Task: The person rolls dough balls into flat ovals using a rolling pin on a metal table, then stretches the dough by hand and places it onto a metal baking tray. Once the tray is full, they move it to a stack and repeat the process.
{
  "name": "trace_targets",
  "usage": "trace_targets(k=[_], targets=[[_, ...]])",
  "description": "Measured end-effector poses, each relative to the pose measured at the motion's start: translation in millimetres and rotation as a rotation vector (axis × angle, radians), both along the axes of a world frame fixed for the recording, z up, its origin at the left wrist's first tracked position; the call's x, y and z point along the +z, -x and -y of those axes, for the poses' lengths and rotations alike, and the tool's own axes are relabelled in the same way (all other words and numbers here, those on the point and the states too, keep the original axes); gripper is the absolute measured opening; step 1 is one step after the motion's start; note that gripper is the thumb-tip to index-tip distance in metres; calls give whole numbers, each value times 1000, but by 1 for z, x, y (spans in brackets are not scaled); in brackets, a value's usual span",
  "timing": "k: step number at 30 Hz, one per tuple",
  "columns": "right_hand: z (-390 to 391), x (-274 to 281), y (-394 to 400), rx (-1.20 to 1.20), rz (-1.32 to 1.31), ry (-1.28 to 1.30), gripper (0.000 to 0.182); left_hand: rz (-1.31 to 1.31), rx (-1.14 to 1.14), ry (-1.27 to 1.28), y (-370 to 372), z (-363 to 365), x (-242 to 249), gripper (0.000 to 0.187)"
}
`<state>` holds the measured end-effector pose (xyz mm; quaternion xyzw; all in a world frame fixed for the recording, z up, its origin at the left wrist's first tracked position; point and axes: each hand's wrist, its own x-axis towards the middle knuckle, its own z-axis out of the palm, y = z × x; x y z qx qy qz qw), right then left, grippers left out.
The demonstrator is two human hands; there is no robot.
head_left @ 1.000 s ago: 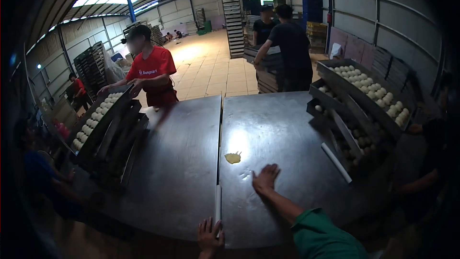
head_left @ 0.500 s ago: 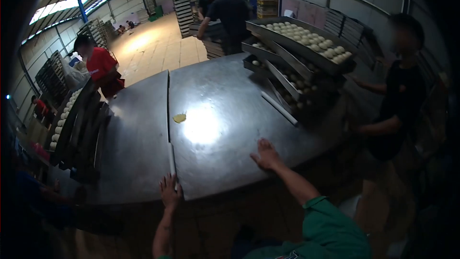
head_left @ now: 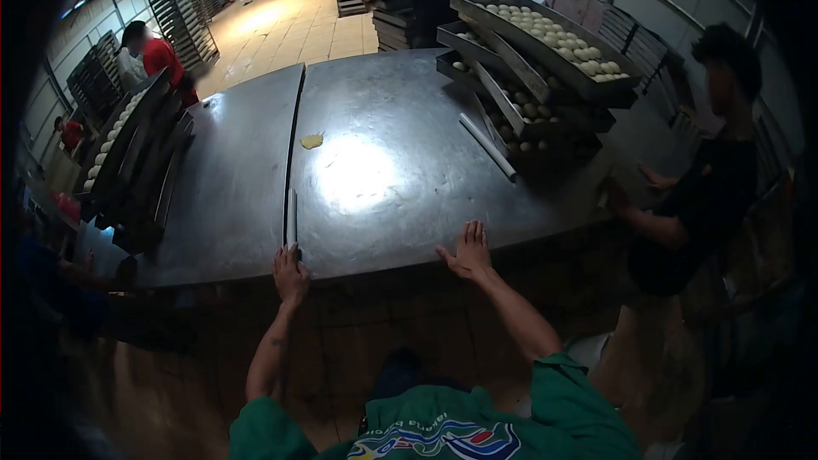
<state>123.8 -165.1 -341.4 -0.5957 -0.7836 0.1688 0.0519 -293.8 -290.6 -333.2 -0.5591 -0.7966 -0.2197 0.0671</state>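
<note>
My left hand rests at the near edge of the metal table, palm down with fingers stretched out. Its fingertips meet the near end of a pale grey rod, which lies along the seam between two table panels. Whether they press on the rod is hard to see. Further right, my right hand lies flat near the table edge, fingers stretched, thumb apart and nothing held. A small flat yellowish piece, perhaps dough, sits beyond both hands.
Stacked trays with round dough balls stand crookedly at the right, a second pale rod beside them. More dough trays lean at the left. A person in dark clothing stands right; another in red is at far left.
My view has tilted downward, showing more of my green shirt. My right hand sits a little nearer the table edge. My left hand stays by the rod's end.
</note>
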Motion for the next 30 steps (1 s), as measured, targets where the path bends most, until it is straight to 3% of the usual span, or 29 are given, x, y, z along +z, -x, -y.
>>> trace_targets(k=[7, 8, 11, 13, 16, 17, 18, 19, 20, 22, 24, 26, 30], targets=[[-107, 2, 42, -337, 65, -74, 104, -37, 276, -236, -26, -18, -28, 33], [-142, -22, 45, -373, 133, -120, 104, -104, 240, -255, -24, -20, -37, 32], [-199, 10, 93, -584, 220, -85, 95, -265, 154, -238, -18, -5, -35, 37], [-234, 8, 137, -582, 283, -209, 89, -78, 154, -235, -30, -4, -12, 40], [-267, 0, 241, -361, 169, -249, 84, -41, 128, -227, -28, -7, -20, 44], [-269, -31, 286, -235, 69, -315, 83, -46, 151, -237, -28, -7, -17, 44], [-251, -56, 327, -30, -25, -365, 77, -21, 151, -258, -29, -7, -12, 43], [-198, -23, 354, 74, -163, -278, 77, 9, 143, -276, -31, -6, -8, 41], [-145, -6, 362, 224, -37, -292, 76, 27, 150, -283, -36, -1, -6, 40], [-80, 2, 342, 590, -131, -379, 73, 26, 137, -272, -31, 4, -8, 39], [-62, 8, 279, 898, -213, -349, 74, 13, 127, -247, -32, 8, -9, 37], [-86, 9, 195, 828, -225, -184, 74, 56, 124, -261, -34, 9, -7, 36], [-103, -2, 24, -69, 10, -53, 86, 104, 151, -258, -41, 9, -3, 34]])
